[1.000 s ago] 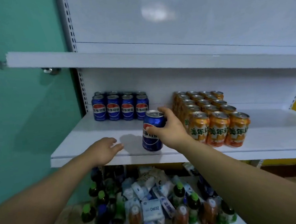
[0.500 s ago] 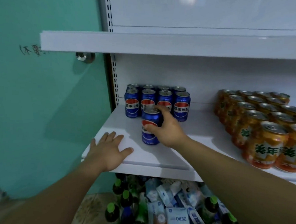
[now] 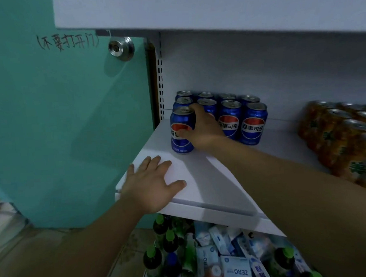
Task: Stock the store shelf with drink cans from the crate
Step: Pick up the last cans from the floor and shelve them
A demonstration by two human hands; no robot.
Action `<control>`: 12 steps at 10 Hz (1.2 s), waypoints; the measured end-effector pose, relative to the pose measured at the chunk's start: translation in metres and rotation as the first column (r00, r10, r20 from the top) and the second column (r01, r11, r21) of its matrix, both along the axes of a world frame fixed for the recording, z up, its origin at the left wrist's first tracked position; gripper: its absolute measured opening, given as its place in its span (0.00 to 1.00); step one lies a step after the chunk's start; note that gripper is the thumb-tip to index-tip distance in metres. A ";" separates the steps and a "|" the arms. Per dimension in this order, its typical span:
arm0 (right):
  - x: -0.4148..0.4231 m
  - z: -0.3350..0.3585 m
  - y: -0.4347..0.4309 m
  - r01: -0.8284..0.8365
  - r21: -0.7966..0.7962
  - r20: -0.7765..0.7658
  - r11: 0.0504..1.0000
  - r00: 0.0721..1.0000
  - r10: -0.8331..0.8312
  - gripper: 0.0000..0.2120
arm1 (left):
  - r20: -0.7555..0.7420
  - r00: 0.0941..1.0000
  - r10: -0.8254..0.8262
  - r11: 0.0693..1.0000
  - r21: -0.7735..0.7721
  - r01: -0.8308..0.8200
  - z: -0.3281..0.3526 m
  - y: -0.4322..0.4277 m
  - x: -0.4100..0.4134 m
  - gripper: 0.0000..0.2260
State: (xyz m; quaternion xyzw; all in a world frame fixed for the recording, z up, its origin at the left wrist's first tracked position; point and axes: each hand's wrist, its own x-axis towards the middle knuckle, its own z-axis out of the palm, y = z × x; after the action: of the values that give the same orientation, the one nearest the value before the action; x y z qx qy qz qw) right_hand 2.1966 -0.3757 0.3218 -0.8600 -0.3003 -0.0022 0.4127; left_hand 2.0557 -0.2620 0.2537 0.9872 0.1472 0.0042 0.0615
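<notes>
A blue cola can [image 3: 180, 131] stands upright on the white shelf [image 3: 210, 186], at the left end in front of a block of several matching blue cans [image 3: 241, 119]. My right hand [image 3: 203, 129] is wrapped around this front can from its right side. My left hand [image 3: 154, 186] lies flat, fingers spread, on the shelf's front left corner and holds nothing. A block of orange cans [image 3: 347, 141] fills the shelf's right side. No crate is in view.
A teal door [image 3: 59, 124] with a round metal lock [image 3: 121, 48] and handwritten characters stands left of the shelf. Another white shelf [image 3: 212, 10] hangs overhead. Below, bottles with green caps [image 3: 163, 246] and white-blue packets [image 3: 228, 262] crowd the lower level.
My right hand has carried the blue can leftward and back, setting it down in front of the leftmost column of blue cans. My left hand stays flat on the shelf corner. The view shifted left.
</notes>
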 end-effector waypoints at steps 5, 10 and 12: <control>0.011 -0.010 0.021 0.025 -0.046 0.062 0.999 0.998 -0.022 0.36 | 0.014 1.000 0.003 1.000 -0.003 -0.003 -0.001 0.001 -0.001 0.34; -0.057 0.068 -0.157 0.298 -0.438 0.306 0.848 0.937 -0.171 0.28 | 0.002 0.990 -0.138 0.948 -0.290 0.133 0.056 -0.060 -0.007 0.38; -0.107 0.083 -0.258 0.491 -0.477 0.359 0.729 0.866 -0.348 0.34 | 0.069 0.907 -0.415 0.862 -0.289 0.417 0.090 -0.175 -0.021 0.34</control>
State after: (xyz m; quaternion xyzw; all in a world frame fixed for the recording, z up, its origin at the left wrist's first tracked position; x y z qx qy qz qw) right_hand 2.0896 -0.6336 0.4046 -0.9800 -0.1323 -0.1151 0.0939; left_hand 2.0348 -0.4366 0.3436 0.9750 -0.0704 -0.0291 0.2088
